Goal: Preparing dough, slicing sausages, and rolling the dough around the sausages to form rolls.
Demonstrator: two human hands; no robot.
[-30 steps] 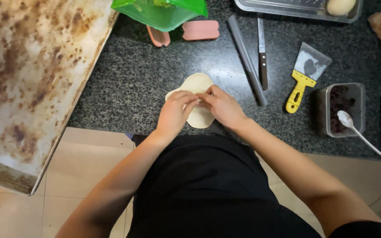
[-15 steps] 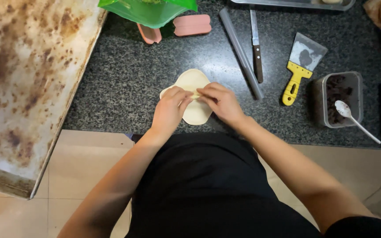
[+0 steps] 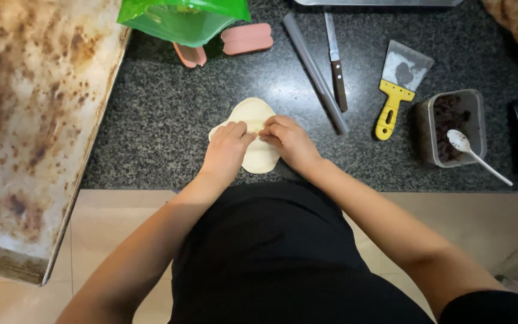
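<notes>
A flat piece of pale dough (image 3: 253,114) lies on the dark speckled granite counter (image 3: 163,114) near its front edge. My left hand (image 3: 226,150) presses on the dough's left side, fingers curled onto it. My right hand (image 3: 289,139) rests on its right side, fingertips meeting the left hand's over the middle. Both hands pinch or fold the dough; part of it is hidden under them.
A large stained baking tray (image 3: 25,120) sits at the left. A green plastic bag (image 3: 181,18), pink items (image 3: 247,37), a grey rod (image 3: 314,72), a knife (image 3: 336,66), a yellow-handled scraper (image 3: 397,84), a tub of dark filling (image 3: 451,126) with a white spoon (image 3: 469,150) stand behind and right.
The hands have stayed on the dough, working its middle; the fingertips have drawn closer together. The view has shifted slightly.
</notes>
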